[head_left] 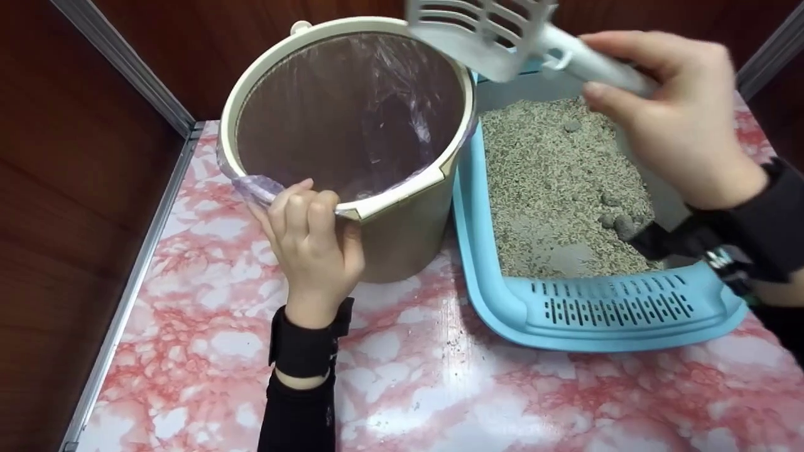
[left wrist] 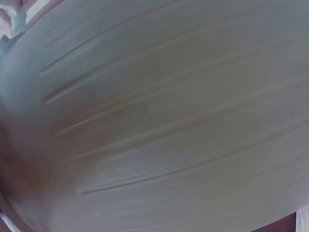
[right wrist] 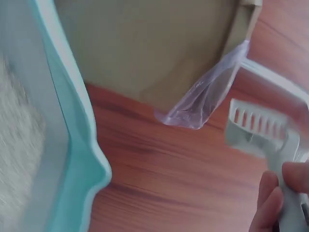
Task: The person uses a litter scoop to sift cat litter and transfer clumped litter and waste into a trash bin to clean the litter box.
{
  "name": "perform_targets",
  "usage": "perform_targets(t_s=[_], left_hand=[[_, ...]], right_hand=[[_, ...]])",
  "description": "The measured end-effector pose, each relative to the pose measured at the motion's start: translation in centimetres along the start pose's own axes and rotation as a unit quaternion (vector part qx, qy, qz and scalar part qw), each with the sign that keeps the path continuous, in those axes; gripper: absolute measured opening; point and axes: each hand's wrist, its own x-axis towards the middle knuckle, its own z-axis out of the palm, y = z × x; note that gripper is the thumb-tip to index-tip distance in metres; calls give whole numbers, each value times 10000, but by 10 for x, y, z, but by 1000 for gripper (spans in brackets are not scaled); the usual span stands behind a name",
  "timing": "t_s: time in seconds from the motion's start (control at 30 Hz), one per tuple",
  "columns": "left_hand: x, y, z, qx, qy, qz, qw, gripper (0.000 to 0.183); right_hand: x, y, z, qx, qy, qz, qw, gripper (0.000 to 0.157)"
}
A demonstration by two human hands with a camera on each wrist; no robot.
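Observation:
My right hand [head_left: 678,113] grips the handle of a pale grey slotted litter scoop [head_left: 483,37], raised above the back of the litter box. The scoop's head reaches over the right rim of a beige bin [head_left: 402,245]; in the right wrist view the scoop [right wrist: 256,128] shows no load on its slots. My left hand [head_left: 311,242] holds the bin's front rim, fingers over the edge and thumb outside. A thin purplish plastic bag [head_left: 257,188] lines the bin and folds over its rim. The left wrist view is filled by the bin's ribbed side [left wrist: 169,121].
Right of the bin stands a blue litter box [head_left: 490,307] with a slotted front ledge. Sandy litter [head_left: 546,169] inside bears several grey clumps [head_left: 622,226]. Red-and-white marbled flooring [head_left: 207,351] lies underneath, with dark wood panels [head_left: 75,188] at the left and back.

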Motion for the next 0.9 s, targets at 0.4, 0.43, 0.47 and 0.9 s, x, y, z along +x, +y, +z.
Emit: perform_targets(t_s=[0.4, 0.43, 0.47, 0.9], left_hand=[[-3, -2, -8, -74, 145, -24, 9999, 17], [-3, -2, -9, -79, 154, -24, 9998, 17], [-3, -2, -9, -82, 166, -26, 9998, 16], [-4, -2, -14, -120, 247, -64, 9996, 15]], right_hand=[[-46, 51, -70, 2980, -291, 2996, 9058, 36], [-50, 52, -74, 2324, -292, 2887, 9283, 37], [-53, 52, -77, 1595, -302, 2781, 9467, 39], [-66, 35, -87, -4293, -2885, 1293, 8460, 24]])
